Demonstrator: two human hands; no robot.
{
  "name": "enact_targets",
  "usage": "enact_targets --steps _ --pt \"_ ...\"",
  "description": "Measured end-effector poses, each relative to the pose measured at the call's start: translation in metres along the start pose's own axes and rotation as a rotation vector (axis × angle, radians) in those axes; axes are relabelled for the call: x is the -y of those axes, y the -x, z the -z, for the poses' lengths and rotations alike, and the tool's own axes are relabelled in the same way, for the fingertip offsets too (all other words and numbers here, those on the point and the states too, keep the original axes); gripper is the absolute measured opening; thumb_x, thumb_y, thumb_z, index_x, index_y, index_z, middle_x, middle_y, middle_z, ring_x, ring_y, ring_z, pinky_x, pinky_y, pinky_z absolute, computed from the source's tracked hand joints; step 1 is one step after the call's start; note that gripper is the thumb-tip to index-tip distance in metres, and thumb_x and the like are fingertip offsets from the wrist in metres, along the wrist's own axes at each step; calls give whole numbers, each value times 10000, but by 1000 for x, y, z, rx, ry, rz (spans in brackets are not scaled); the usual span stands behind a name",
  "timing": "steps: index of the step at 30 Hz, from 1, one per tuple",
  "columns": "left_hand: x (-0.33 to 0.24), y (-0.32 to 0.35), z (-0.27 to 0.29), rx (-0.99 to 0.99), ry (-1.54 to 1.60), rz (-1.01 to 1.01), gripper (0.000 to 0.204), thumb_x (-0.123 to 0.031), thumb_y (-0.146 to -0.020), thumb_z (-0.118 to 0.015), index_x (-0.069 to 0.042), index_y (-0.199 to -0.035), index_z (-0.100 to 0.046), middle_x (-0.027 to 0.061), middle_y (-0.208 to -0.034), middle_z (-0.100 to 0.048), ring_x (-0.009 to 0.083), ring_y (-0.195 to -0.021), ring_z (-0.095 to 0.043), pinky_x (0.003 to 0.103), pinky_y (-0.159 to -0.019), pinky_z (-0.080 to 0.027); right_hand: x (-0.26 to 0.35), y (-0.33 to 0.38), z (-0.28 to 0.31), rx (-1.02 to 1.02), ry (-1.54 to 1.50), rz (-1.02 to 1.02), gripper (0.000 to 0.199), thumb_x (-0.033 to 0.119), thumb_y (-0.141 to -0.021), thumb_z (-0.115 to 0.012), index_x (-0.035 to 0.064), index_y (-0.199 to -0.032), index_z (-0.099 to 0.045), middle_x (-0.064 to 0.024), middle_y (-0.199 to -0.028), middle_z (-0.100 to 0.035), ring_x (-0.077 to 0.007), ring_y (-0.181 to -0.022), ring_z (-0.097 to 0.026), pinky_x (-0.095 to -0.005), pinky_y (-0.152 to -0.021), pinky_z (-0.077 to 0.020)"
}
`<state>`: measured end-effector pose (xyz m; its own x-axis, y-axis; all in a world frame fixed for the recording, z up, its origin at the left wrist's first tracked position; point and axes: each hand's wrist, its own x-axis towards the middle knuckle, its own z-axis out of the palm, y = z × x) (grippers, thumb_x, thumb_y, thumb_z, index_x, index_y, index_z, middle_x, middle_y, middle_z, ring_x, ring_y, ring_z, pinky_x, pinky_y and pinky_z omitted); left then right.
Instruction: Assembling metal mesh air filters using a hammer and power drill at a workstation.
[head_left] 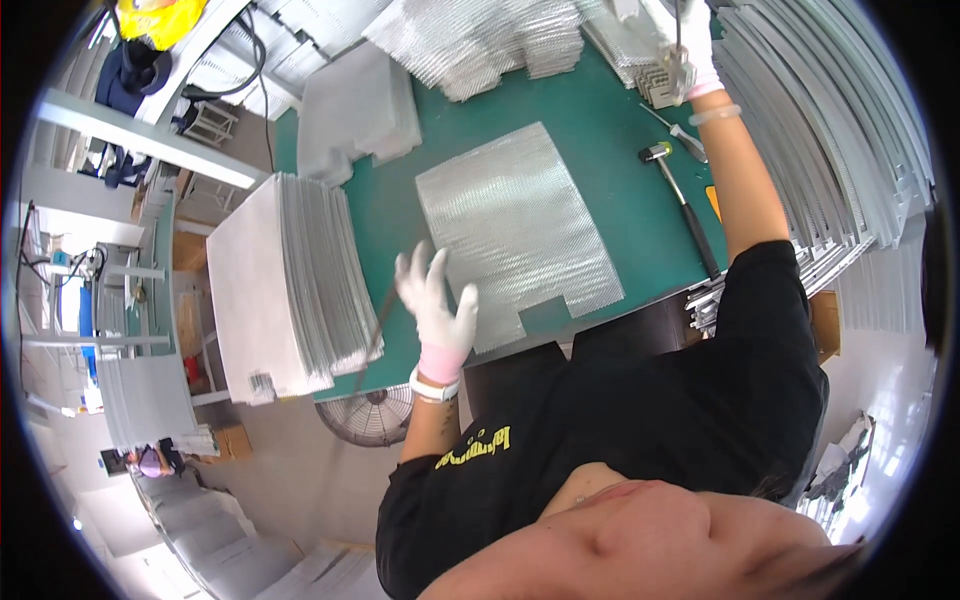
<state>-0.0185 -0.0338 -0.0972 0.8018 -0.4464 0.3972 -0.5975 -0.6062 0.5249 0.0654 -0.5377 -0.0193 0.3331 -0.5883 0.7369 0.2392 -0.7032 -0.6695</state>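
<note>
My left hand [440, 315], in a white glove with a pink cuff, hovers over the near left edge of a silver mesh sheet [520, 215]. Its fingers are spread. Beside them a thin dark strip [383, 312] is blurred, and I cannot tell whether it touches the hand. The sheet lies flat on the green table [400, 210], with a notch in its near edge. My right hand [700, 50], also gloved, reaches to the far right and is closed around a slim metal object [680, 70] whose kind I cannot make out. Small metal pieces [655, 88] sit just beside it.
A tall stack of pale sheets [265, 290] stands left, with another stack [355, 110] behind it. Mesh sheets [480, 45] are piled at the far edge. A hammer [685, 210] and a screwdriver [685, 138] lie right, near long metal frames [830, 120]. A fan [370, 415] stands below the table.
</note>
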Motion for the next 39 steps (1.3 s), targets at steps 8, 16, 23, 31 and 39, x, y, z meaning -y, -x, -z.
enact_targets --steps 8,16,23,31,39 --pt "-76 -14 -9 264 1337 133 576 -274 -939 -693 25 -1406 -536 149 -1286 -655 270 -1214 -603 381 -1075 -434 146 216 26 244 -493 212 1248 266 -625 -917 9 -1573 -147 -218 -1448 -376 -378 -1385 -395 -535 -1096 -407" --pt "-57 54 26 -252 1054 477 417 -55 -1008 -529 63 -1404 -472 182 -1188 -665 229 -1002 -669 339 -902 -545 225 251 113 421 324 262 887 310 -684 -875 50 -1433 -478 -290 -1478 -351 -517 -1380 -316 -598 -1134 -303" --pt "-48 89 27 -129 584 367 874 -54 -846 -720 1 -1576 -243 224 -1380 -529 235 -1079 -627 311 -797 -541 224 258 130 804 172 -69 885 142 -776 -790 -7 -1523 -340 -250 -1240 -645 -397 -1040 -678 -398 -913 -548" --pt "-24 31 9 174 -214 149 794 -408 -816 -773 -20 -1444 -482 204 -1085 -605 357 -1004 -632 449 -872 -525 180 262 99 858 318 -210 755 237 -830 -747 58 -1488 -423 -234 -1152 -670 -382 -970 -683 -400 -848 -553" --pt "-16 23 -10 254 -276 270 774 -411 -825 -764 -41 -1449 -494 225 -1145 -603 367 -1040 -639 452 -900 -539 156 273 82 904 351 -203 728 292 -854 -736 59 -1477 -438 -232 -1238 -648 -384 -1110 -641 -418 -951 -522"
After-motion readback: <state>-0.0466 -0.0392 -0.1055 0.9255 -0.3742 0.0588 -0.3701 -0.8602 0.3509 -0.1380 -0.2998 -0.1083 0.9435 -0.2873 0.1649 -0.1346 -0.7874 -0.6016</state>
